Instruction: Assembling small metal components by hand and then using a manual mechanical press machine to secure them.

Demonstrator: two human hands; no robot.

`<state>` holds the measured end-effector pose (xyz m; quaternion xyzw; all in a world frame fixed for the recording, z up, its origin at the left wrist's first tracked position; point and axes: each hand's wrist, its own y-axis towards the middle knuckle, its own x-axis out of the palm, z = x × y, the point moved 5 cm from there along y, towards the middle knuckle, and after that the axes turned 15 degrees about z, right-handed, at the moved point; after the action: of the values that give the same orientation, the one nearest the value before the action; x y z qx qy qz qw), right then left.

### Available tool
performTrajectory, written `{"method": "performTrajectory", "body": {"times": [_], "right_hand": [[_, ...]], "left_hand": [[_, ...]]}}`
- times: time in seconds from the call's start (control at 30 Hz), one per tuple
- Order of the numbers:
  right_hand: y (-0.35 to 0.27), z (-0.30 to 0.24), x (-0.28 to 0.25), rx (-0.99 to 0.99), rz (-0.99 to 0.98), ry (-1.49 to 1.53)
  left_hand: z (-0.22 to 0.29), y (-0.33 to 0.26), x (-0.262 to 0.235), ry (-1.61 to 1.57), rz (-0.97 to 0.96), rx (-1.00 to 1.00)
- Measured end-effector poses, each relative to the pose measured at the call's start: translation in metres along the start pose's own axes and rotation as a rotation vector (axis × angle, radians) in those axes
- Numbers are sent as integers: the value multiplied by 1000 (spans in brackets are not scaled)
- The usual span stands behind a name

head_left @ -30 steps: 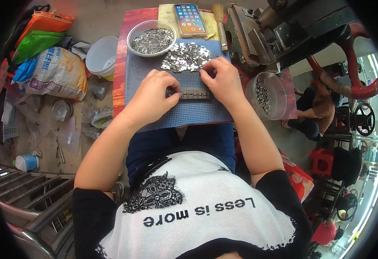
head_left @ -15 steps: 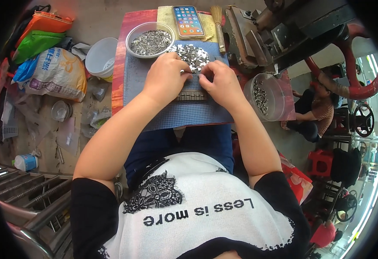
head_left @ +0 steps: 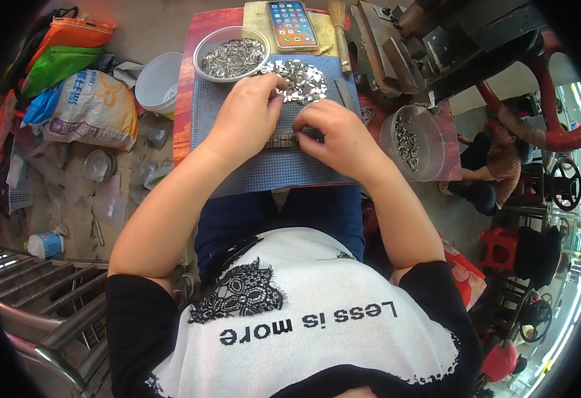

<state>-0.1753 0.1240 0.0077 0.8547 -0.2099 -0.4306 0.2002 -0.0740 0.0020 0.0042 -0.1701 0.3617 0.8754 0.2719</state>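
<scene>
On a blue textured mat (head_left: 250,174) lies a loose pile of small shiny metal pieces (head_left: 303,83). My left hand (head_left: 249,111) is at the pile's left edge, thumb and forefinger drawn close together; anything between them is too small to make out. Below the pile, a narrow slotted metal strip (head_left: 280,140) lies crosswise on the mat. My right hand (head_left: 333,136) is curled over the strip's right end, its fingertips bent down to it. Whatever those fingers pinch is hidden. Beyond my left hand stands a round clear tub (head_left: 232,78) filled with slim metal pieces.
A phone (head_left: 291,26) lies on yellow cloth at the far edge, beside a brush (head_left: 339,33). A flat metal bar (head_left: 345,94) rests right of the pile. A machine (head_left: 396,53) stands close on the right, above a clear bucket (head_left: 426,149). Someone (head_left: 496,166) sits farther right.
My right hand has come from the pile's edge down and leftward onto the strip. My left fingertips have shifted slightly away from me, toward the pile's left side.
</scene>
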Motion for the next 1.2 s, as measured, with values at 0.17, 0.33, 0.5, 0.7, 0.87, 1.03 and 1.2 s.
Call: {"method": "performTrajectory", "body": {"times": [0.17, 0.33, 0.5, 0.7, 0.87, 1.03, 1.2], "right_hand": [[-2, -10, 4, 17, -93, -73], [-1, -13, 6, -44, -123, -152], [0, -9, -9, 38, -20, -57], [-9, -3, -30, 172, 156, -19], [-21, 1, -26, 198, 141, -16], [-29, 1, -22, 186, 107, -18], [-36, 4, -15, 165, 97, -61]], "left_hand": [[-5, -5, -19, -111, -78, -246], [-14, -18, -13, -196, -263, -389], [-3, -28, -8, -69, -270, -113], [3, -25, -5, -65, -346, -66], [5, -24, -5, 52, -406, -149], [5, -27, -21, 6, -292, -84], [-2, -42, -33, 142, -227, -74]]}}
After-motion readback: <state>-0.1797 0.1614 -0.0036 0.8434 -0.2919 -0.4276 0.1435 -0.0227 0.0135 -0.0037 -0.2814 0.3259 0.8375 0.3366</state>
